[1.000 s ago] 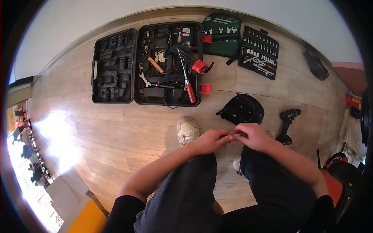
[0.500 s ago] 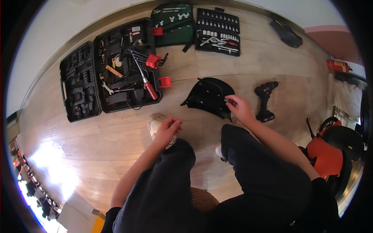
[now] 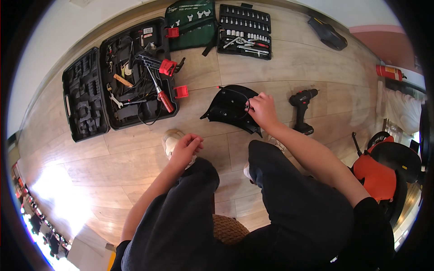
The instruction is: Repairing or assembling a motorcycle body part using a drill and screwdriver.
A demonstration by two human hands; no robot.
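On the floor before me lies a curved black plastic panel (image 3: 221,106), its hollow side with small fittings facing up. My right hand (image 3: 263,110) is over the panel's right part, thumb and fingers pinched together at a spot inside it. Something tiny may be between the fingertips, too small to name. My left hand (image 3: 186,150) hovers by my left knee, above the beige shoe (image 3: 170,141). Its fingers are curled with the thumb against them, and whatever they may enclose is hidden. A black cordless drill (image 3: 302,108) lies right of the panel.
At left an open black tool case (image 3: 129,118) holds a red-handled screwdriver (image 3: 165,101), hex keys and wrenches. Beyond are a green wrench pouch (image 3: 190,40) and a socket set (image 3: 244,31). A red extinguisher (image 3: 389,72) and an orange-black machine (image 3: 375,176) stand at right.
My right hand has shifted from the panel's right edge inward over its hollow. The left hand stays curled by the knee. The whole view has shifted slightly.
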